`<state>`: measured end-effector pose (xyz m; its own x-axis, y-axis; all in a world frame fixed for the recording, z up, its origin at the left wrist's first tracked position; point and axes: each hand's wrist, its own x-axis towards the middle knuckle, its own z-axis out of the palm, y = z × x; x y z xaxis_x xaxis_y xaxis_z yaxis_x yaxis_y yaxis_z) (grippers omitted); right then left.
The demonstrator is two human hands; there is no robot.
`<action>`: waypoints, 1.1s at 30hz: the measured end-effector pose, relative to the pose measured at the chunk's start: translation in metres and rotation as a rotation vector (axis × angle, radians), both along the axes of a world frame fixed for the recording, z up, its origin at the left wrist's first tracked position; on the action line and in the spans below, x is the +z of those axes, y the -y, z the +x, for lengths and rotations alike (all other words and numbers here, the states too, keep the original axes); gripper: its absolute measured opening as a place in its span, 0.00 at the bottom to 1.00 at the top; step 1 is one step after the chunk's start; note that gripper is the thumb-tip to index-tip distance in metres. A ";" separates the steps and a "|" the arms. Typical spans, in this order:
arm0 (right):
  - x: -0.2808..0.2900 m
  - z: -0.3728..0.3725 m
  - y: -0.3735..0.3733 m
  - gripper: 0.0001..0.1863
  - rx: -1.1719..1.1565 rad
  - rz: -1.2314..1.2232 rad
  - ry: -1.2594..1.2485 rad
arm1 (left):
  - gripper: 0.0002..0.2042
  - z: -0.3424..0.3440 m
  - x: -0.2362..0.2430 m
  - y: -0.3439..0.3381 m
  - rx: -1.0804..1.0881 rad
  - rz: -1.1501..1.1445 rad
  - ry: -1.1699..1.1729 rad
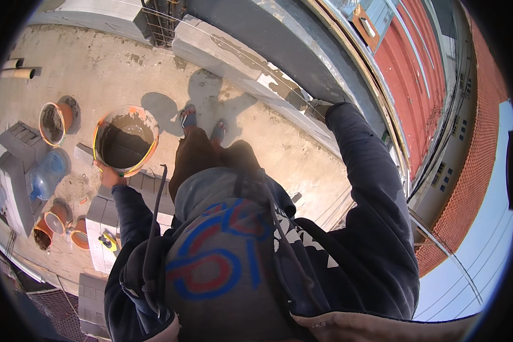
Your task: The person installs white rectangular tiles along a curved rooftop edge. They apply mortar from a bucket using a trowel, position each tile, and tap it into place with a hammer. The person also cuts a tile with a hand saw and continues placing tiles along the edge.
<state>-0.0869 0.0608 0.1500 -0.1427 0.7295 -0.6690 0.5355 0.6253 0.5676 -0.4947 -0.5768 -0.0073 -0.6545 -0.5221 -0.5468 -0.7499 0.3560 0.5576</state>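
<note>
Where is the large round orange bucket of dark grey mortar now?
In the head view, the large orange bucket is left of centre, with the left hand at its lower rim and a smaller round orange bucket to its left.

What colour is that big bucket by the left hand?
The bucket is mostly orange, with greyish smears inside. The head view shows it.
</note>
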 end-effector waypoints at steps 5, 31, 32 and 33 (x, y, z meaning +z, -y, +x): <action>0.035 -0.006 -0.004 0.26 0.049 -0.058 0.176 | 0.50 0.004 -0.017 0.009 -0.041 -0.037 0.003; 0.051 0.151 0.046 0.17 -0.026 0.379 0.001 | 0.49 -0.014 -0.045 0.019 -0.160 0.144 0.040; 0.065 0.168 0.039 0.18 0.034 0.388 -0.035 | 0.49 -0.012 -0.044 0.018 -0.163 0.172 0.031; 0.081 0.180 0.037 0.19 0.021 0.387 -0.053 | 0.49 -0.012 -0.043 0.015 -0.168 0.204 0.016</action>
